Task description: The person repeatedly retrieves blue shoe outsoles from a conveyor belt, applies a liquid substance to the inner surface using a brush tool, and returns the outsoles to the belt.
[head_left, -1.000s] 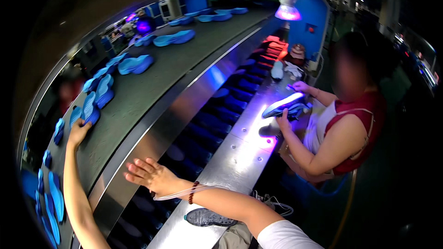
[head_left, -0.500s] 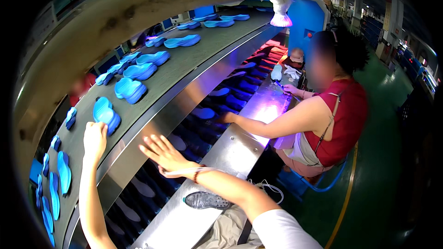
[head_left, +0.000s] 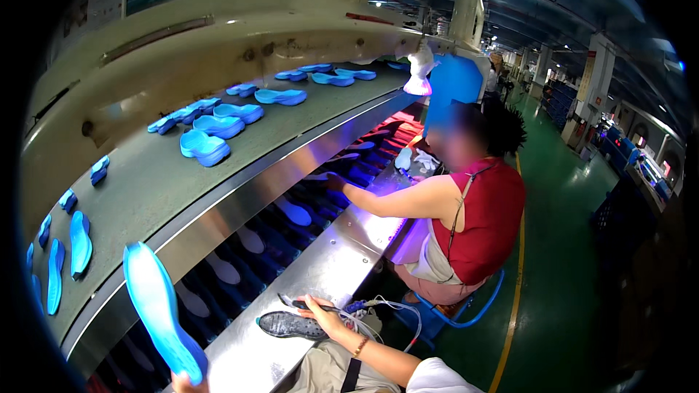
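At the lower left my left hand point(head_left: 188, 383), mostly cut off by the picture's edge, grips a bright blue shoe sole point(head_left: 162, 307) by its lower end. The sole stands upright in front of the conveyor's metal side. Over the metal ledge, my right hand point(head_left: 328, 320) is closed around a slim black pen-like tool point(head_left: 300, 304) with a pale pointed end. Cables or thin tubes trail near its wrist. Just below that tool, a black studded outsole point(head_left: 291, 324) lies on the metal ledge point(head_left: 269, 356).
Several blue soles point(head_left: 205, 147) lie on the green conveyor belt point(head_left: 138, 207). Dark soles and pale insoles point(head_left: 223, 268) fill a lower level beneath it. To the right sits a co-worker point(head_left: 477, 222) on a blue stool. A lamp point(head_left: 419, 76) hangs near the overhead beam point(head_left: 218, 36).
My left hand has lifted a blue sole off the belt and brought it down toward me. My right hand went from open above the lower level to the black tool. The view has shifted.
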Available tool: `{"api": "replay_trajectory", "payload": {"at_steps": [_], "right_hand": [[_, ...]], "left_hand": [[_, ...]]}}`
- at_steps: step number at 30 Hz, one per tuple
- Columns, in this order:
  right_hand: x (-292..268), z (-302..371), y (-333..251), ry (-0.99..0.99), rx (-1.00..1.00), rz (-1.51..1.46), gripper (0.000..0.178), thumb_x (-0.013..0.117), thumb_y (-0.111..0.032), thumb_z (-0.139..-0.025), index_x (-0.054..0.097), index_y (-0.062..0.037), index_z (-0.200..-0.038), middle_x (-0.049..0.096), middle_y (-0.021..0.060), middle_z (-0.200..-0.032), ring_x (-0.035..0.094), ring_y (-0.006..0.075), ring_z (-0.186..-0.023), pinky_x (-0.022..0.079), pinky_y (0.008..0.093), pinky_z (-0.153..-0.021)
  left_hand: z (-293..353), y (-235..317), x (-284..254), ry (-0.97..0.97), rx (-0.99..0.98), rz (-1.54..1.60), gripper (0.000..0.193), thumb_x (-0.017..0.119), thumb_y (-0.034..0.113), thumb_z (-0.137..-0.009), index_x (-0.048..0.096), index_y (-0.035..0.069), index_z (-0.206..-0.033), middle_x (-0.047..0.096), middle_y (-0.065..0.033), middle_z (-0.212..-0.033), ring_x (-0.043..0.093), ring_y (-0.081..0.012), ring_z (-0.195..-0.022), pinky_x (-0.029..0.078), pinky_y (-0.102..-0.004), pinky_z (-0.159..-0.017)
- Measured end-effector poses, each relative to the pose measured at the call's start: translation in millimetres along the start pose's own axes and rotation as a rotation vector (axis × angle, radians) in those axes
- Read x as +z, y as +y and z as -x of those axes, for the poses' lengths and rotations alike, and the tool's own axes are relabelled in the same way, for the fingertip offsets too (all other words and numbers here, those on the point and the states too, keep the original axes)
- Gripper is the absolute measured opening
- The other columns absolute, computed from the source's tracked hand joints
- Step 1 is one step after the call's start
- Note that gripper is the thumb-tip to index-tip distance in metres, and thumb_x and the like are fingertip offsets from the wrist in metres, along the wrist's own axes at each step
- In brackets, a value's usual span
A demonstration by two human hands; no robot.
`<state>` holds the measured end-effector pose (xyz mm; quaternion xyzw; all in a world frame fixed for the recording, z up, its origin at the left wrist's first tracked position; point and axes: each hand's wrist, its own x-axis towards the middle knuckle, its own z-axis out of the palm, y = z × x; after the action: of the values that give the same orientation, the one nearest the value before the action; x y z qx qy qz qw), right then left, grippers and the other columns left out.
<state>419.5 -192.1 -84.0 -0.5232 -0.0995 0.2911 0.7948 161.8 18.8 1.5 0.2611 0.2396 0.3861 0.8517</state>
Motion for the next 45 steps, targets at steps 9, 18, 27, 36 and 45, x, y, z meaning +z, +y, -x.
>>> {"api": "replay_trajectory", "payload": {"at_steps": [9,18,27,36,45], "right_hand": [[33.8,26.0,-32.8,-0.255,0.092,-0.233,0.026,0.057,-0.001,-0.083,0.058,0.003,-0.109,0.063,0.0121,-0.097,0.062,0.0176,-0.086,0.051,0.0264,-0.079],[78.5,41.5,-57.3,-0.518,0.129,-0.278,0.022,0.055,0.001,-0.08,0.058,0.0081,-0.1,0.063,0.0173,-0.097,0.062,0.0222,-0.089,0.05,0.0326,-0.084],[119.6,15.8,-57.5,-0.466,-0.143,0.278,0.015,0.062,-0.001,-0.078,0.065,0.0025,-0.092,0.065,0.0067,-0.082,0.059,0.0101,-0.072,0.048,0.021,-0.067],[85.4,79.8,-86.0,-1.042,-0.326,0.863,0.019,0.067,-0.006,-0.068,0.067,-0.0007,-0.086,0.066,0.0148,-0.077,0.065,0.0226,-0.071,0.049,0.0295,-0.066],[108.0,51.3,-98.0,-0.824,-0.283,0.514,0.017,0.065,-0.005,-0.076,0.065,0.0027,-0.091,0.067,0.0098,-0.083,0.062,0.0144,-0.073,0.049,0.0245,-0.068]], "left_hand": [[50.0,-86.4,-29.3,-0.381,-0.509,0.015,0.072,0.065,0.03,-0.069,0.036,-0.004,-0.124,0.05,-0.0237,-0.112,0.05,-0.0358,-0.106,0.037,-0.0499,-0.097],[24.8,-94.7,37.7,-0.404,-0.545,0.336,0.101,0.018,0.084,-0.069,0.034,0.008,-0.134,0.05,-0.0214,-0.119,0.05,-0.0377,-0.107,0.037,-0.0549,-0.093],[42.1,-112.3,52.8,-0.317,-0.341,0.241,0.093,0.003,0.075,-0.078,0.043,0.005,-0.124,0.057,-0.0202,-0.102,0.057,-0.0323,-0.092,0.045,-0.0456,-0.084],[20.0,-83.2,24.1,-0.118,-0.256,0.113,0.091,0.011,0.076,-0.078,0.045,0.004,-0.121,0.056,-0.0215,-0.103,0.056,-0.0343,-0.095,0.044,-0.049,-0.086],[49.2,-95.6,75.9,-0.319,-0.385,0.263,0.087,0.013,0.074,-0.079,0.043,0.006,-0.125,0.055,-0.0189,-0.109,0.057,-0.0312,-0.096,0.044,-0.0463,-0.089]]}}
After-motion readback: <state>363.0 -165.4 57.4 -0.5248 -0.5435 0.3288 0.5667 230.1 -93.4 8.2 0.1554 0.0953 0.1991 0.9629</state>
